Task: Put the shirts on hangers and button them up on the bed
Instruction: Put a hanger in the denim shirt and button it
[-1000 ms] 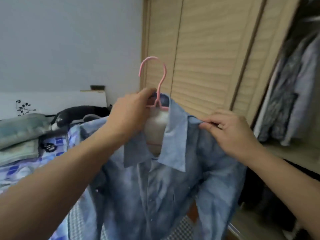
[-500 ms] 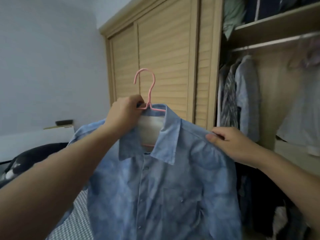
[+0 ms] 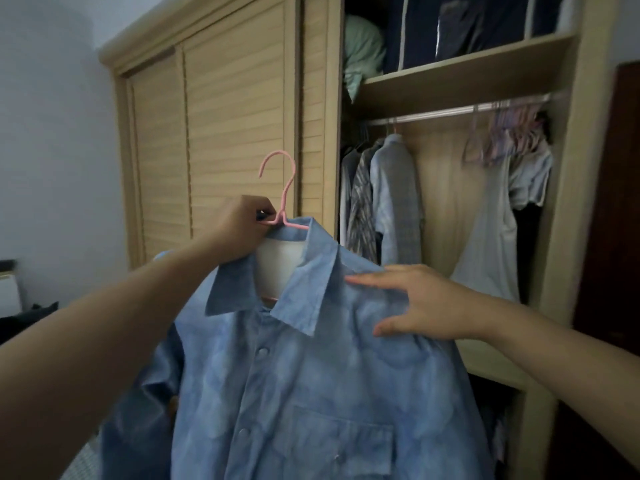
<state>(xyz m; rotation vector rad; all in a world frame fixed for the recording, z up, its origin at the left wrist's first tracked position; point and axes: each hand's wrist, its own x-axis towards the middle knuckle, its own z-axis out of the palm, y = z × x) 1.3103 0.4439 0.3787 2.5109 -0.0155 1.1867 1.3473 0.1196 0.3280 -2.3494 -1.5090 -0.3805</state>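
**Blue shirt up on the pink hanger, held in front of the open wardrobe**

The left hand (image 3: 239, 233) is up high, fingers curled tight around the neck of the pink hanger (image 3: 282, 195), right where the hook meets the shoulders, and it carries the whole weight. The hook stands upright above the fist, free of any rail. On the hanger hangs the blue shirt (image 3: 311, 393), collar spread, front placket closed down the middle with round buttons showing, a chest pocket low on the right side. It is held in the air, facing the camera.

The right hand (image 3: 426, 306) is flat on the shirt's shoulder, fingers straight and spread, thumb lower on the chest; it presses the cloth and grips nothing.

Behind the shirt stands the wooden wardrobe (image 3: 561, 202). Its slatted sliding door (image 3: 235, 133) covers the left part; the right part is open. Inside, a clothes rail (image 3: 460, 110) carries a pale checked shirt (image 3: 396, 195) beside other hung garments, a white vest top (image 3: 491, 244) and a bunch of hangers at the far right. On the shelf above, a green bundle (image 3: 363, 53) sits beside dark storage bags (image 3: 460, 26).
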